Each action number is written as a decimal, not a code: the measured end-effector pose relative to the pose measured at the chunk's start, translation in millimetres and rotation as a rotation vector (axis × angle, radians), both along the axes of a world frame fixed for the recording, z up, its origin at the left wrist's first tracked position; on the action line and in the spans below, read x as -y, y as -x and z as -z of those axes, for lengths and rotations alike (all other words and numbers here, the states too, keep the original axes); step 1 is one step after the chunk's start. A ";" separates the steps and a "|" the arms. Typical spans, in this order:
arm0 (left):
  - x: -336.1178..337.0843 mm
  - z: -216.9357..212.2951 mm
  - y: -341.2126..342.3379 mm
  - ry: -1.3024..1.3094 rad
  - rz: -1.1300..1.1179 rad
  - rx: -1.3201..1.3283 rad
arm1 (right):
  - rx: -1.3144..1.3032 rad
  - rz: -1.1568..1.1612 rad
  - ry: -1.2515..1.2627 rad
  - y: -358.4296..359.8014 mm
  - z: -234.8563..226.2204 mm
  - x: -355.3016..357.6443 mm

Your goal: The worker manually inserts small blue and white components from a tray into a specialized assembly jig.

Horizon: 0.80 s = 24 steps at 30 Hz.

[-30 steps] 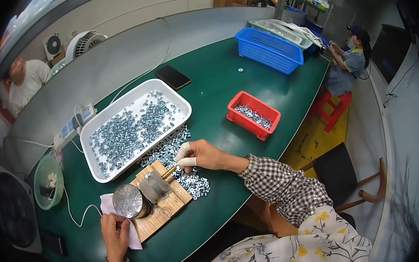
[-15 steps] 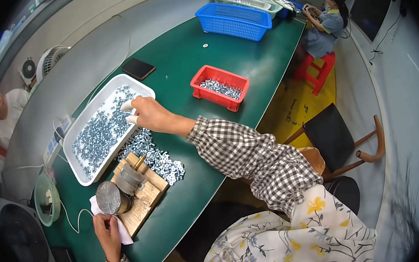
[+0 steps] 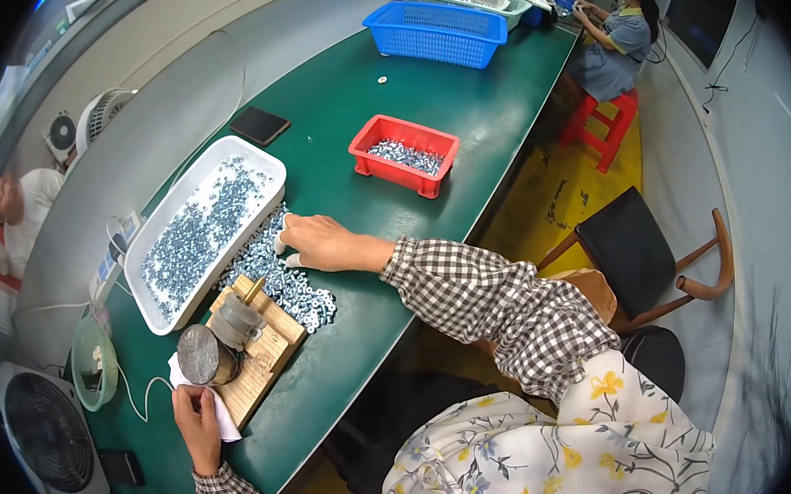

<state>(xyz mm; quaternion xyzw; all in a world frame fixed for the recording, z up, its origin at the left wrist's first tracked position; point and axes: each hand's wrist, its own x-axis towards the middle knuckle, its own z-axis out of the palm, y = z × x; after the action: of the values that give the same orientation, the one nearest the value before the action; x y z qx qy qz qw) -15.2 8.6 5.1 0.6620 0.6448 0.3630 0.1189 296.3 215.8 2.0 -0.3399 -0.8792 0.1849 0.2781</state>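
The green bench carries a white tray, then a wooden board. The right hand has its fingers slightly spread at the heap beside the tray; whether they pinch anything, I cannot tell. The left hand sits by a white cloth, its grip unclear. Smallest, the heap's loose metal pieces could scatter if brushed sideways, or drop from a slack pinch

Right of the white rectangular plastic tray, the right hand obscures some small silvery-blue metal pieces; any grip is indiscernible. Left of the tray, a white-clothed person appears blurred.
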 end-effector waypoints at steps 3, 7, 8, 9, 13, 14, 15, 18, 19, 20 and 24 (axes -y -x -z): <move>2.0 -5.0 -4.7 0.008 -0.017 -0.026 | -0.074 -0.014 -0.021 6.1 9.5 -1.9; 1.9 -2.8 -1.2 0.004 -0.020 -0.054 | -0.126 0.018 -0.070 7.4 14.7 1.3; 1.2 -1.5 -0.6 -0.001 -0.014 -0.058 | -0.140 0.039 -0.078 7.6 15.6 1.6; 0.5 -0.3 -0.4 0.004 -0.019 -0.047 | -0.154 0.061 -0.085 7.4 16.3 1.9; 0.0 0.7 -1.0 0.003 -0.035 -0.027 | -0.268 0.124 -0.109 1.0 18.2 2.6; -0.9 1.1 -1.6 0.002 -0.039 -0.023 | -0.314 0.145 -0.114 -2.2 18.8 3.2; -1.0 1.5 -1.3 0.000 -0.047 -0.017 | -0.318 0.146 -0.121 -5.6 17.3 5.4; -1.7 4.9 0.8 -0.016 -0.050 -0.026 | -0.512 0.226 0.145 -21.1 14.1 13.6; -0.2 4.4 0.7 -0.021 -0.057 -0.030 | -0.517 0.222 0.138 -22.5 13.6 15.2; 0.7 3.7 0.7 -0.028 -0.061 -0.034 | -0.563 0.201 0.202 -23.4 12.8 17.1; 0.8 6.6 1.1 -0.047 -0.099 -0.046 | -0.650 0.133 0.265 -24.4 17.7 21.2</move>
<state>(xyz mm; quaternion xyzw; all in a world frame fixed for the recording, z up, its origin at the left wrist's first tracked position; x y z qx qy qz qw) -16.3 7.8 -1.5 0.6401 0.6706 0.3681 0.0707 320.8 194.6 -15.7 -0.3529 -0.6892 0.3772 0.5081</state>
